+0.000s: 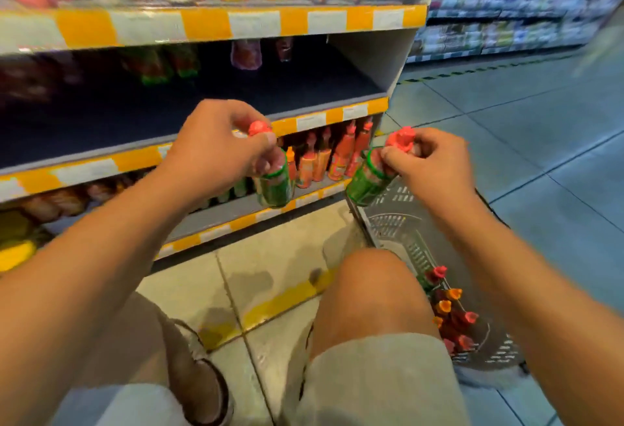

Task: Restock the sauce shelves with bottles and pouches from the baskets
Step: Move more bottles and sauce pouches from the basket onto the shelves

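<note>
Left hand [216,145] pinches the neck of a green-labelled bottle [274,182]; right hand [429,162] grips a second bottle [366,179] at 3 o'clock from it. Grey basket [398,219] with more bottles [452,317] at 5 o'clock; lower shelf [236,212] behind.

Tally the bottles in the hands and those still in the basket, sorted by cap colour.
Red-capped, green-label bottle in the left hand: 1
Red-capped, green-label bottle in the right hand: 1
Red or pink caps showing in the basket: about 5
Orange caps showing in the basket: 3
Total: about 10; blur and the knee may hide more.
</note>
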The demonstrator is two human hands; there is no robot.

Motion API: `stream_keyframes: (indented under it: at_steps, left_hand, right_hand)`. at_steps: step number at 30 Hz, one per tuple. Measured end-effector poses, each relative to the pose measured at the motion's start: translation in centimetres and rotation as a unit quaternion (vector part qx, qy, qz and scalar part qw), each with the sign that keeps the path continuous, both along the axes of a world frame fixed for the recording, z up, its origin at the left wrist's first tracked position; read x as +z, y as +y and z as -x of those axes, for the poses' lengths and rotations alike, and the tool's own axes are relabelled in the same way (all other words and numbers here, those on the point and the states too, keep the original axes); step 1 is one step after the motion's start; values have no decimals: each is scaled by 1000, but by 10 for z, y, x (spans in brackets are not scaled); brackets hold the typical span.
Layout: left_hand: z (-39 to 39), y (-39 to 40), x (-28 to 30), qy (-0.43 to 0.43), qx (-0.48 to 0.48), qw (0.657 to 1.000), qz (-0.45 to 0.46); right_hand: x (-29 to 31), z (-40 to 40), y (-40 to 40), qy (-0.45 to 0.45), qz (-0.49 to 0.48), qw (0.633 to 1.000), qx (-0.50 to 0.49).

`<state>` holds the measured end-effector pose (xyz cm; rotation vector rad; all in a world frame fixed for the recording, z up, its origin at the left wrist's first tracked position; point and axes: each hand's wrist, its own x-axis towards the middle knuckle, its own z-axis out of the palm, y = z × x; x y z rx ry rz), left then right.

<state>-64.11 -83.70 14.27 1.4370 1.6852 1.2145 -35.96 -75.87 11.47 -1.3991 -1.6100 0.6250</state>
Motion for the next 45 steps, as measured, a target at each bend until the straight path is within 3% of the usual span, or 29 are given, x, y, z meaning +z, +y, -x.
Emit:
stream_keyframes:
  at_steps: [6,12,18,31,39,45]
  left_hand:
    - [56,-42,-25,15,95,994,58]
    - [97,-60,-67,2,125,988,96]
    - [126,-44,-96,41,136,980,140]
    - [145,45,-206,19,150,959,241]
    - [141,73,-258,-75,184,945,261]
    - [130,101,-280,-128,237,935,231]
  right_hand:
    - [-5,96,-19,-21,36,995,89]
    - [-44,170,-29,-59,111,982,140]
    - [-83,220,-9,-136,147,966,162]
    - [-178,237,71,-208,229,937,164]
    - [-232,234,119,-297,272,901,161]
    - [-250,246,142,-239,264,928,112]
